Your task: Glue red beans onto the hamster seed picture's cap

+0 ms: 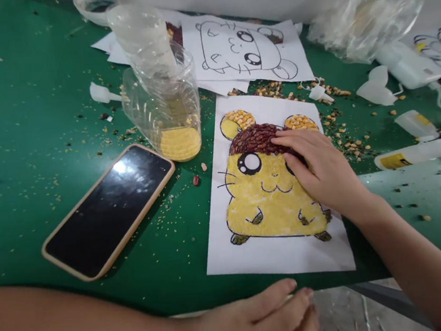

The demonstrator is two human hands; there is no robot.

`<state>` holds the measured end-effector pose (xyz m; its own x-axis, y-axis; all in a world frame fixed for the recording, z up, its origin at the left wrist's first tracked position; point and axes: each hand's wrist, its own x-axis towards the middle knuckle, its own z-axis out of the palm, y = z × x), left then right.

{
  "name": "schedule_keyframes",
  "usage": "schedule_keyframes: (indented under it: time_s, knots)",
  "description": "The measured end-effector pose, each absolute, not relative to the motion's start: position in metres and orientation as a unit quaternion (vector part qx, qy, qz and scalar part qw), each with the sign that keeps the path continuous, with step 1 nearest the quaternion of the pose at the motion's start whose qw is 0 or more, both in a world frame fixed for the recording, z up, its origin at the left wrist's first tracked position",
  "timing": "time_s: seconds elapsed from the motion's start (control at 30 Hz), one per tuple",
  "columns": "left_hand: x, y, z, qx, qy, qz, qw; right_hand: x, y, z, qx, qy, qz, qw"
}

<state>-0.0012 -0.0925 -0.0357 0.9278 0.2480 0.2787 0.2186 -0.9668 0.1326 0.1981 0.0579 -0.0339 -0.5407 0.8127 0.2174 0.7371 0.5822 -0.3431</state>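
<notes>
A hamster picture (275,207) on white paper lies before me, its body filled with fine yellow grains. Dark red beans (255,139) cover the top of the head, and corn kernels (240,117) fill much of the ears. My right hand (320,170) rests over the right side of the head, fingers stretched out and touching the beans; it hides one eye partly. Below the paper, at the table's near edge, my left hand (265,319) hangs with loosely extended fingers and nothing visible in it.
A phone (110,210) lies left of a cut plastic bottle (179,138) holding yellow grains. Behind are an uncoloured hamster drawing (239,51), a white bowl (94,7) and a clear plastic bag (363,21). Glue bottles (410,155) lie right, near scattered seeds (347,140).
</notes>
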Motion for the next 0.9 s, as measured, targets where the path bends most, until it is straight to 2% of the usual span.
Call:
schedule_keyframes:
  time_s: [0.17,0.4,0.7,0.9]
  knots:
    - [0.003,-0.096,-0.041,0.970,0.181,0.144,0.078,0.193,0.052,-0.031,-0.424,-0.879,0.101,0.191]
    - [0.003,-0.097,-0.047,0.973,0.183,0.135,0.036,0.189,0.047,-0.031,-0.391,-0.890,0.108,0.206]
    - [0.004,-0.099,-0.057,0.966,0.199,0.167,-0.005,0.156,0.021,-0.029,-0.263,-0.945,0.133,0.143]
    - [0.006,-0.100,-0.067,0.959,0.192,0.202,-0.048,0.143,0.018,-0.033,-0.250,-0.953,0.129,0.110]
